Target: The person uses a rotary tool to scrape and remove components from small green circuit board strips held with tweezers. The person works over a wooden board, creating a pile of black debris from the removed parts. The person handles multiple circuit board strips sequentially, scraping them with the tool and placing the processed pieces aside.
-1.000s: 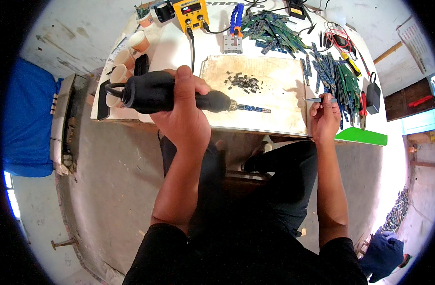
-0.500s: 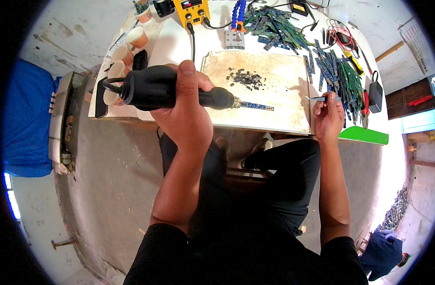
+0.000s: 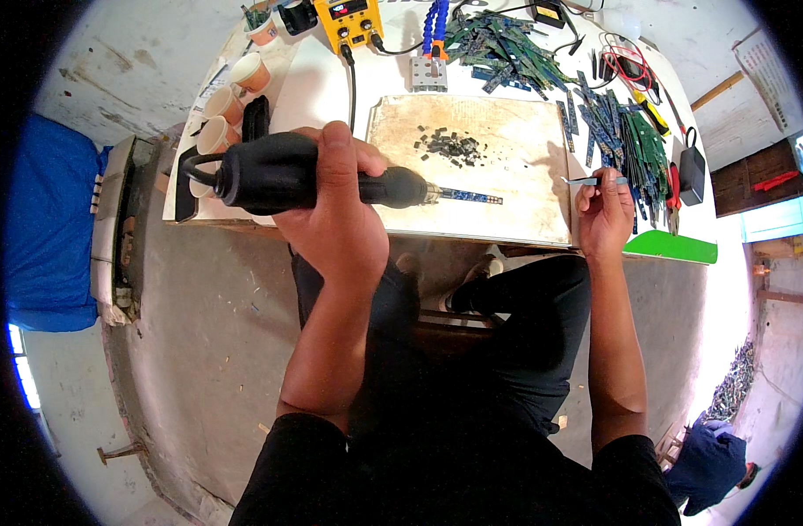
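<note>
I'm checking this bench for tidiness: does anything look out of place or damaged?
The pale work board looks worn, with brownish stains across it. Small black chips lie on it, a few scattered apart from the heap, untidily.

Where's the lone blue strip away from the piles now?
In the head view, the blue strip lies near the front edge of the stained board, just right of the black tool in the left hand, below the small black pieces.

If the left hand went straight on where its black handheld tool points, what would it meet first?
The left hand, black cylindrical tool foremost, would likely meet the narrow blue circuit-board strip; depth there is unclear.
</note>
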`<state>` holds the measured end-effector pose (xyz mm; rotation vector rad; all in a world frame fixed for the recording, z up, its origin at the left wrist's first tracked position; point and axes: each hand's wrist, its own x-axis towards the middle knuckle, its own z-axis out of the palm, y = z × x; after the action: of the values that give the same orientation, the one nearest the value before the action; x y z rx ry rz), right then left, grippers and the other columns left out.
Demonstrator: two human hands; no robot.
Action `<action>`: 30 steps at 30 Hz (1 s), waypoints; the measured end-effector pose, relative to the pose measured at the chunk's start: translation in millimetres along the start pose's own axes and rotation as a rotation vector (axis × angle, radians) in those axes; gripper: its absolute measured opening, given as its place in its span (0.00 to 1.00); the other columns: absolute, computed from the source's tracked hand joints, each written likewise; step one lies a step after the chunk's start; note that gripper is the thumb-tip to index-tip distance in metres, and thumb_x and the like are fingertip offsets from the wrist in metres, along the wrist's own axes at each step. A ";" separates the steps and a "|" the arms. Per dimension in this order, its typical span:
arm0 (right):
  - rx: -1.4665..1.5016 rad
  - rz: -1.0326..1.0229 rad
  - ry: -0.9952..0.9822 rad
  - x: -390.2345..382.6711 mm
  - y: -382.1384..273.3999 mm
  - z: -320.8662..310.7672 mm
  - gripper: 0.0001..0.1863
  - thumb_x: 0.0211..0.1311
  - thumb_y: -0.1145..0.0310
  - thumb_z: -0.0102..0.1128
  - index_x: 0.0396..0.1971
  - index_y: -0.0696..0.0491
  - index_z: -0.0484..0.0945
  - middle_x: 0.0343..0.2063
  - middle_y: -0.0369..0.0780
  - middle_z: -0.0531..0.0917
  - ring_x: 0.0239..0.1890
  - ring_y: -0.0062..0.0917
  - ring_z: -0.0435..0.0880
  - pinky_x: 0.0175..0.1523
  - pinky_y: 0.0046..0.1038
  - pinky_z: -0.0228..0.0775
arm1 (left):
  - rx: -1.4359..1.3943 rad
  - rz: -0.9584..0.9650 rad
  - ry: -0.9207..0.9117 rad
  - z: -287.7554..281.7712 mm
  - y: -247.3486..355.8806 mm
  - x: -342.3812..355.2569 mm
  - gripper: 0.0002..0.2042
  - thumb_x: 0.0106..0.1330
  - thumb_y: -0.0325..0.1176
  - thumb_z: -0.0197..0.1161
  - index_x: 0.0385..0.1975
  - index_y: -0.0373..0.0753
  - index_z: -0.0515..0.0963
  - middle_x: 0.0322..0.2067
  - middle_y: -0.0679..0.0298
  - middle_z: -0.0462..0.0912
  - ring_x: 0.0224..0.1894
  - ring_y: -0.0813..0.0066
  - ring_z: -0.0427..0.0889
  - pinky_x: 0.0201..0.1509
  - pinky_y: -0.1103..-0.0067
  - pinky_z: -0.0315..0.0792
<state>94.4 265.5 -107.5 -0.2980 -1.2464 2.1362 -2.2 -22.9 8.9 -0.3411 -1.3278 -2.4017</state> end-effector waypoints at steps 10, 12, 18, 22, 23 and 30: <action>0.010 0.011 0.004 -0.8 -1.8 2.0 0.12 0.74 0.63 0.56 0.37 0.58 0.77 0.19 0.37 0.77 0.19 0.21 0.72 0.26 0.21 0.64 | 0.008 -0.022 0.032 2.0 0.9 -0.4 0.05 0.70 0.29 0.61 0.33 0.39 0.72 0.21 0.65 0.72 0.25 0.74 0.72 0.33 0.74 0.71; 0.012 0.010 0.000 -0.4 -1.0 0.8 0.12 0.74 0.63 0.56 0.37 0.57 0.77 0.19 0.38 0.77 0.19 0.21 0.72 0.26 0.21 0.64 | 0.036 -0.008 0.009 1.9 1.0 -1.0 0.06 0.70 0.30 0.61 0.33 0.39 0.72 0.21 0.65 0.72 0.25 0.75 0.72 0.33 0.74 0.71; -0.032 0.006 -0.014 -0.9 -0.1 -0.3 0.13 0.74 0.60 0.56 0.38 0.56 0.75 0.20 0.36 0.76 0.20 0.20 0.71 0.27 0.20 0.61 | -0.040 0.005 0.000 -1.9 -1.5 1.4 0.05 0.70 0.25 0.62 0.35 0.37 0.71 0.20 0.63 0.77 0.23 0.76 0.77 0.33 0.78 0.74; -0.001 0.005 0.012 -0.7 -0.6 1.9 0.11 0.74 0.63 0.56 0.36 0.57 0.76 0.19 0.38 0.77 0.19 0.21 0.72 0.25 0.21 0.63 | -0.055 -0.011 0.005 -1.6 -1.3 0.2 0.05 0.70 0.25 0.61 0.35 0.37 0.71 0.20 0.62 0.77 0.23 0.76 0.77 0.33 0.78 0.74; 0.015 0.006 0.023 -0.3 -0.6 2.3 0.11 0.73 0.64 0.56 0.36 0.57 0.77 0.19 0.38 0.77 0.18 0.21 0.72 0.25 0.21 0.64 | -0.048 -0.010 0.004 -1.3 -1.2 -0.1 0.05 0.70 0.25 0.61 0.35 0.37 0.71 0.20 0.62 0.77 0.23 0.76 0.77 0.33 0.78 0.74; -0.007 -0.003 0.003 -0.9 -0.8 1.8 0.11 0.74 0.63 0.56 0.36 0.57 0.77 0.19 0.38 0.77 0.18 0.20 0.72 0.25 0.20 0.64 | -0.070 -0.013 -0.018 0.1 -2.7 -1.9 0.05 0.71 0.26 0.61 0.36 0.37 0.71 0.20 0.62 0.77 0.23 0.76 0.77 0.33 0.78 0.74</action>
<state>94.5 264.0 -106.1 -0.3024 -1.2516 2.1284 -1.7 -21.1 6.2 -0.3755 -1.2596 -2.4655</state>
